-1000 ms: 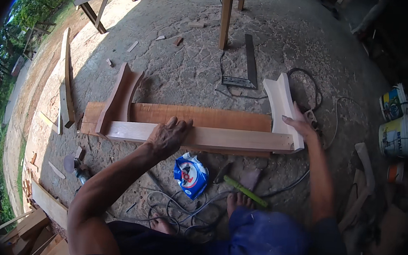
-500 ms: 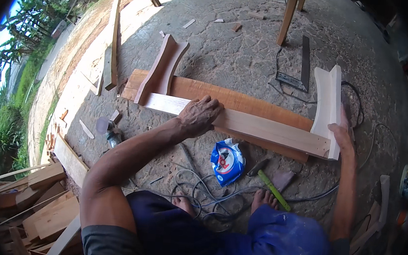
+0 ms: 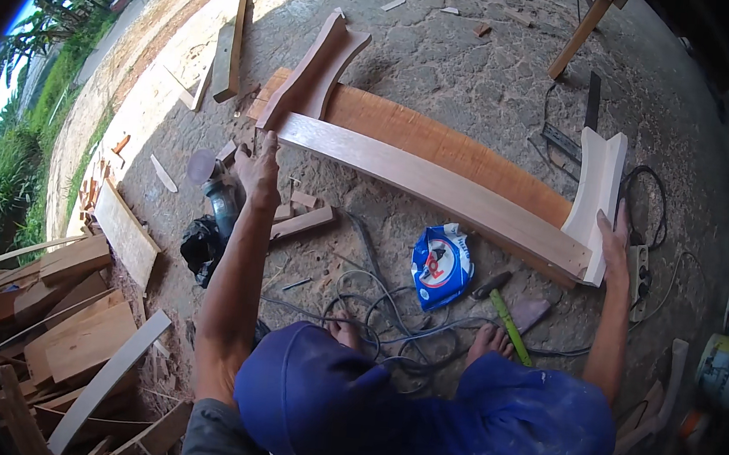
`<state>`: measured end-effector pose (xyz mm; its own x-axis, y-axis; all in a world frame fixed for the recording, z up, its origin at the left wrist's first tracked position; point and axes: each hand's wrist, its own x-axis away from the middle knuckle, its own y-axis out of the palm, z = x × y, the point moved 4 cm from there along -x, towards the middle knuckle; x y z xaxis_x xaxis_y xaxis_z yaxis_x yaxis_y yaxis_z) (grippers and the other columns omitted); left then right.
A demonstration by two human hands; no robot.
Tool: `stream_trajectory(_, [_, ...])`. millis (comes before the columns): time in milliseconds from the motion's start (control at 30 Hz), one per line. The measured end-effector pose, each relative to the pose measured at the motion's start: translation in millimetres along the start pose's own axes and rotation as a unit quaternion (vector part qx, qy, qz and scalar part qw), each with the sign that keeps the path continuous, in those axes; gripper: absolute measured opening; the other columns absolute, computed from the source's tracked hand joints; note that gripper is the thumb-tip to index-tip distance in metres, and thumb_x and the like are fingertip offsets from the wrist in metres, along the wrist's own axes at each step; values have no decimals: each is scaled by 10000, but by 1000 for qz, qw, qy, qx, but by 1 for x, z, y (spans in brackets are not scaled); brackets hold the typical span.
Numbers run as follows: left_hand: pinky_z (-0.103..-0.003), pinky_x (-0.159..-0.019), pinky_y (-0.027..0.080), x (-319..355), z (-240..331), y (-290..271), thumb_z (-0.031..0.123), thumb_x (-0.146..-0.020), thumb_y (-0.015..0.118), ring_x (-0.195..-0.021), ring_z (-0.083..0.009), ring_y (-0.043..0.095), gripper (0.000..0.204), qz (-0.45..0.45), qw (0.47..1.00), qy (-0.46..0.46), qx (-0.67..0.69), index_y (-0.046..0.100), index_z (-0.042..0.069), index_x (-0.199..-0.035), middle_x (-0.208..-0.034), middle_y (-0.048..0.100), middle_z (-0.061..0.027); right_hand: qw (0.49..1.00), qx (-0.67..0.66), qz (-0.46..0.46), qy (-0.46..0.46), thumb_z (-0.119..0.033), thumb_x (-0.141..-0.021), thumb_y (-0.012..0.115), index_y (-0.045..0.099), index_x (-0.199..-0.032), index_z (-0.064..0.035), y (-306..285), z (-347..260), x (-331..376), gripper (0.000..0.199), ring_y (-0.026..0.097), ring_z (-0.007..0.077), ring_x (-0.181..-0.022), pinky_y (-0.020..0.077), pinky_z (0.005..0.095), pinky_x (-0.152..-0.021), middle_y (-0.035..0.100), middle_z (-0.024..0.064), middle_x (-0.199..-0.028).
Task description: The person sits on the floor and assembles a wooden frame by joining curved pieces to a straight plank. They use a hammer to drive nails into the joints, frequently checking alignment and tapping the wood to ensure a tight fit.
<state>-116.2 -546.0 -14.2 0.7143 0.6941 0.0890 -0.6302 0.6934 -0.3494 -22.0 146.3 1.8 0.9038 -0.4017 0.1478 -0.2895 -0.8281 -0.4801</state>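
A long pale curved rail [image 3: 437, 186] lies on the ground against an orange-brown board [image 3: 450, 144]. A brown curved end piece [image 3: 313, 71] stands at their left end, and a pale curved end piece [image 3: 601, 183] at their right end. My left hand [image 3: 259, 166] hovers with its fingers spread just below the rail's left end, holding nothing; I cannot tell whether it touches. My right hand [image 3: 613, 241] grips the lower side of the pale end piece where it meets the rail.
Between my bare feet lie a blue bag [image 3: 441, 264], a green-handled tool [image 3: 508, 322] and tangled cables [image 3: 375, 306]. An angle grinder [image 3: 221, 198] sits by my left arm. Scrap wood [image 3: 71, 306] is piled at left. A power strip [image 3: 638, 269] and buckets [image 3: 721, 363] are at right.
My left hand has slid from the middle of the rail to its left end and lifted off. My right hand has stayed on the pale end piece. The view has swung left.
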Motion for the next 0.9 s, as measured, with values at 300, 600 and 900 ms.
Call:
stream_trajectory(300, [-435, -975, 489, 18, -41, 63, 267, -1010, 627, -1176, -189, 593, 395, -117, 961, -107, 227, 534, 112, -1361, -1262, 632, -61, 972, 112, 123, -163, -292, -953, 597, 453, -1481, -16, -2, -85, 91, 613, 542, 359, -1310, 440, 454, -1062, 557, 247, -1411])
stream_trajectory(600, [-422, -863, 558, 40, -19, 76, 201, -1039, 574, -1086, -201, 613, 415, -60, 967, -87, 230, 393, 90, -1396, -1253, 584, -99, 921, 234, 3, -312, -139, -940, 570, 594, -1320, 14, 36, -147, 18, 410, 648, 397, -1102, 535, 445, -921, 654, 277, -1177])
stream_trajectory(900, [-441, -850, 599, 50, -5, 71, 162, -988, 653, -1146, -248, 601, 735, -103, 951, -69, 282, 180, 165, -1551, -1390, 498, -105, 959, 218, -74, 163, -429, -987, 478, 91, -1623, -197, 144, -51, -153, 780, 651, 270, -557, 539, 403, -461, 694, 196, -924])
